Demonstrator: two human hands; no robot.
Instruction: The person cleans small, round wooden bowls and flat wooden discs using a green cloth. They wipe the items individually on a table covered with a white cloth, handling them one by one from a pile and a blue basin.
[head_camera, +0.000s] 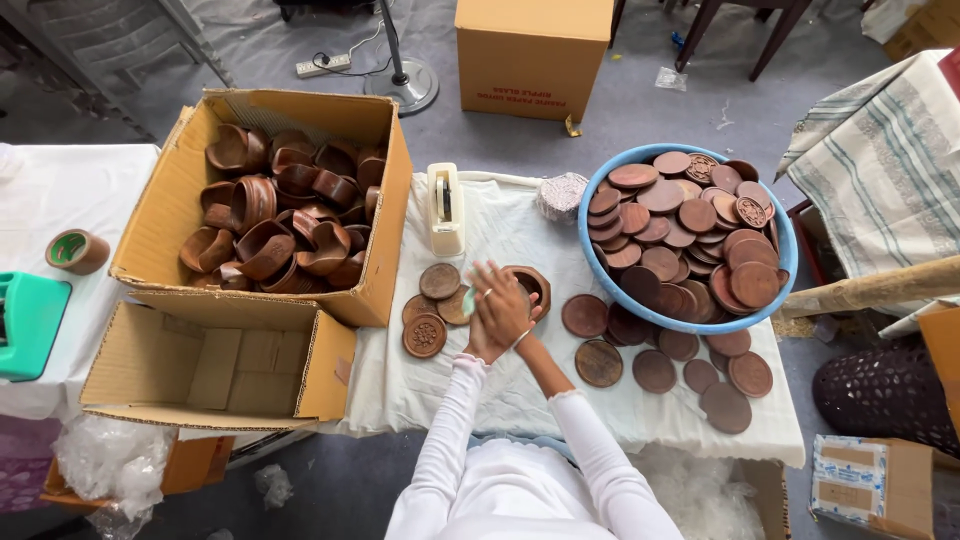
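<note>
Right at the middle of the white-clothed desk (500, 390), both hands meet over a round brown wooden holder (530, 285). The right hand (505, 305) lies on top with its fingers spread, a ring on one finger, covering most of the left hand (478, 335), whose wrist and heel show just beneath it. Between the fingers a small pale green round piece (468, 301) peeks out; whether either hand is clenched on it or only pressing against it cannot be told. The wooden holder sits touching the far side of the hands, partly hidden by them.

Just left of the hands lies a small cluster of flat round brown wooden discs (430, 310), one of them carved with a pattern. To the right, more loose wooden discs (660, 360) are spread on the cloth below a blue plastic basin (785, 250) heaped with the same discs. A cream tape dispenser (445, 210) stands beyond the hands. An open cardboard box of curved wooden cups (280, 215) sits at the left, with an empty cardboard box (220, 365) in front of it.
</note>
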